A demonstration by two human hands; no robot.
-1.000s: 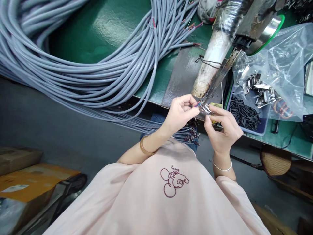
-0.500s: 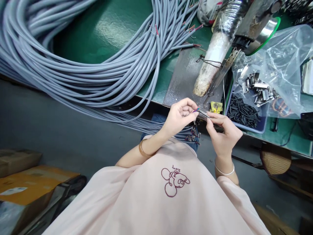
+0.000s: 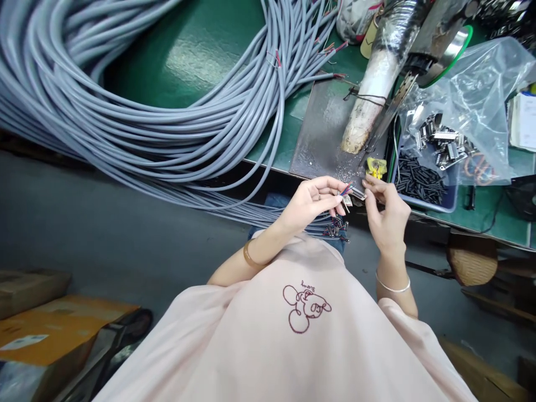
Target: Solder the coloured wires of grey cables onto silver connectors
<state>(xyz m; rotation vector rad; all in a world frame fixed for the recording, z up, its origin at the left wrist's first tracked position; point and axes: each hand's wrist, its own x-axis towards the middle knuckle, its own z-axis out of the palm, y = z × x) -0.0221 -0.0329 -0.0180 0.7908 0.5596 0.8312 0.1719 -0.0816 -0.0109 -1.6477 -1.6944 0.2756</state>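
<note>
My left hand [image 3: 314, 200] pinches thin coloured wires [image 3: 345, 190] at the table's front edge. Beside the wires is a small metal connector [image 3: 357, 193], whose right end lies between the fingertips of my right hand [image 3: 386, 211]. Several wired connectors [image 3: 337, 228] hang just below my hands at the ends of grey cables. Above my right hand, a yellow piece [image 3: 376, 167] rests near the edge of a dark metal plate [image 3: 320, 125]. Whether the wires touch the connector is too small to tell.
Bundled grey cables [image 3: 167, 134] cover the green table's left side. A wrapped white rod [image 3: 368, 106] slants over the plate. Right of it, a blue bin [image 3: 450, 205] holds black tubes [image 3: 419, 181], beside a clear bag [image 3: 481, 84] with loose connectors. Cardboard boxes [image 3: 62, 324] stand lower left.
The whole view has shifted slightly. My left fingers have changed their hold and show more of the wires, and the connector has tilted. My right fingers have bent more around its end.
</note>
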